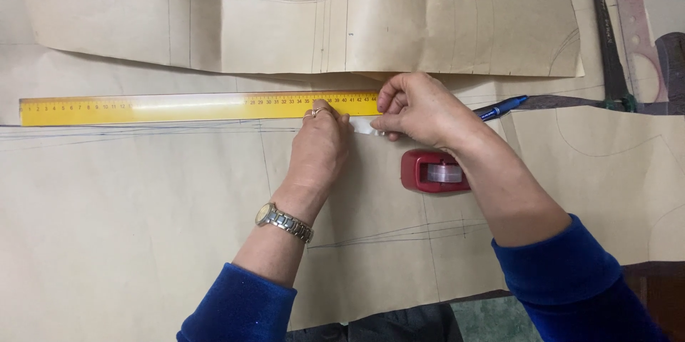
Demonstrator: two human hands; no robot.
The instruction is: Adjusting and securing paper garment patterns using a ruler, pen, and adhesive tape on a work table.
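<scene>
The left hand [319,143] lay flat on the paper [143,213], fingers pressed together and down, holding 1 end of a strip of clear tape [365,126]. The right hand [417,110] pinched the other end of the tape between thumb and fingers, so the strip ran the short gap between the 2 grips, lying on the paper. A blue pen [503,107] stuck out past the right grip, its tip pointing away to the right; whether the fingers held it could not be told.

Just beyond both grips lay a yellow ruler [178,108], its right end touching the right fingertips. Just below the right wrist sat a red tape dispenser [434,171]. Beyond the ruler a second pattern sheet [300,28] overlapped the counter. Well off to the right lay scissors [611,42] beside a pink curve ruler [635,6].
</scene>
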